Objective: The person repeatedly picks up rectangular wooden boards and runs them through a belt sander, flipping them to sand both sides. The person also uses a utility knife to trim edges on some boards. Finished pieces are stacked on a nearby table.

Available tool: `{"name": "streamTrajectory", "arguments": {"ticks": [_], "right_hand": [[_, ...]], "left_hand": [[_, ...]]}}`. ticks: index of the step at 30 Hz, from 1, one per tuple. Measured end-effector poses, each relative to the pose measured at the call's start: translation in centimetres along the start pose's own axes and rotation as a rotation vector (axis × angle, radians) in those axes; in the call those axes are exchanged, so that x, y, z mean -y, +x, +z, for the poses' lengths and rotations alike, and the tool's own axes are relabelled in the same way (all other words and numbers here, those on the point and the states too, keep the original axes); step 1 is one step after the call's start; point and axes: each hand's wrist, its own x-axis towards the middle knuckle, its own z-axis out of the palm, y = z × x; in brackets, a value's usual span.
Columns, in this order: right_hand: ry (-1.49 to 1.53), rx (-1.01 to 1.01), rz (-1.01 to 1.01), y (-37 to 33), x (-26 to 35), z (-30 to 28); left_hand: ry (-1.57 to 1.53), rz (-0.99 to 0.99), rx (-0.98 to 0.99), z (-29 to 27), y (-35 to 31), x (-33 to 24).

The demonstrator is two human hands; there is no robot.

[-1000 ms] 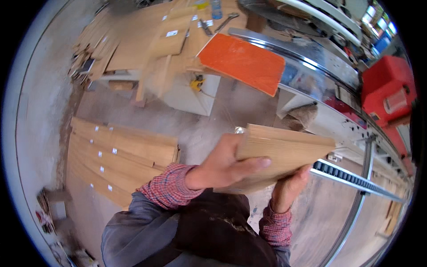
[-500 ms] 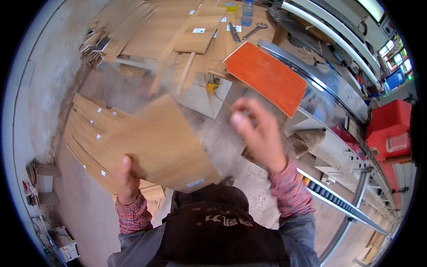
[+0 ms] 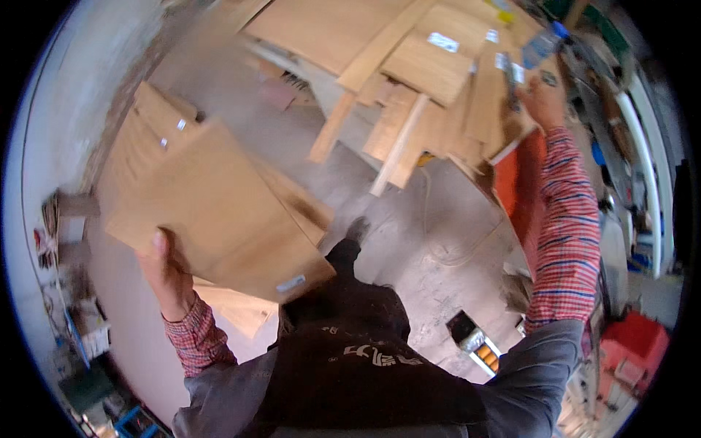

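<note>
From where I am standing, blur is hiding the fingertips of the right hand (image 3: pixel 544 101); I cannot tell whether they are standing apart, together or closing on anything. A narrow grey tool (image 3: pixel 510 82) is lying just beside them, its kind too smeared to determine. The checked right sleeve (image 3: pixel 569 219) is covering part of one orange panel (image 3: pixel 520 182). One yellow item (image 3: pixel 504 11) is running off the upper edge of view, and one clear bottle (image 3: pixel 540 47) is showing only as a blurred shape.

Count: one wooden board (image 3: pixel 219 204) is being held, bearing one pale label (image 3: pixel 291 283) near its near corner. At least four white labels are showing among the loose boards (image 3: pixel 423 69) ahead, two on the floor stack (image 3: pixel 146 120). The held board is concealing much of that stack.

The left hand (image 3: pixel 166 277) is clamping the board by its outer edge, thumb lying on the upper face, remaining fingers passing out of sight beneath. The board is hanging at the person's left, its near corner overlapping the dark apron (image 3: pixel 350 336); contact there is remaining undetermined.
</note>
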Motion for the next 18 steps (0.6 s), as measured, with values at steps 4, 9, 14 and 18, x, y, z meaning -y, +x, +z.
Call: {"name": "streamTrajectory", "arguments": {"ticks": [4, 9, 14, 18], "right_hand": [[0.115, 0.053, 0.02, 2.0, -2.1, 4.4], [0.059, 0.154, 0.167, 2.7, -3.4, 5.2], [0.131, 0.056, 0.233, 2.4, -1.7, 5.6], [0.359, 0.04, 0.243, 1.1, -2.0, -1.3]], "left_hand": [[-0.028, -0.028, -0.158, -1.4, 1.3, -0.9], [0.1, -0.136, -0.062, -3.8, -0.4, 0.2], [0.277, -0.087, 0.071, -1.2, 1.8, 0.3], [0.263, -0.206, 0.329, -2.8, 7.1, -0.4]]}}
